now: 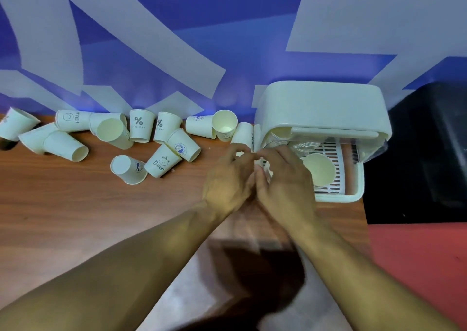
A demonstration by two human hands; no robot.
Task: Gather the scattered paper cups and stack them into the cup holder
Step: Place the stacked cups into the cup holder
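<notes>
Here, both hands meet at the near-left corner of the cup holder (336,196), a cream plastic box with a raised hinged lid (321,103) and a slotted tray floor. The left hand (227,181) and the right hand (283,179) are curled with fingertips pinched together over something pale at the holder's edge; it looks like a cup or its rim, but the fingers hide it and the frame is blurred there, so I cannot tell what they grip.

Inside the holder, one paper cup (319,170) lies on the slotted floor with its pale round end toward the camera, and further rims show under the lid at the far left, seemingly a nested stack.

The scattered paper cups (141,138) lie along the far edge of the wooden surface (75,204), to the left of the holder: most on their sides, a few upright, such as the "%" cup (140,125), and the "Bear" cup (163,163) tipped over nearer. One open-mouthed cup (224,124) sits just left of the holder.

These cups should be very light and thin-walled, easily crushed or sent rolling, so a gentle hold around the body near the stiffer rolled rim seems best. Nesting will need the mouths aligned one way.
</notes>
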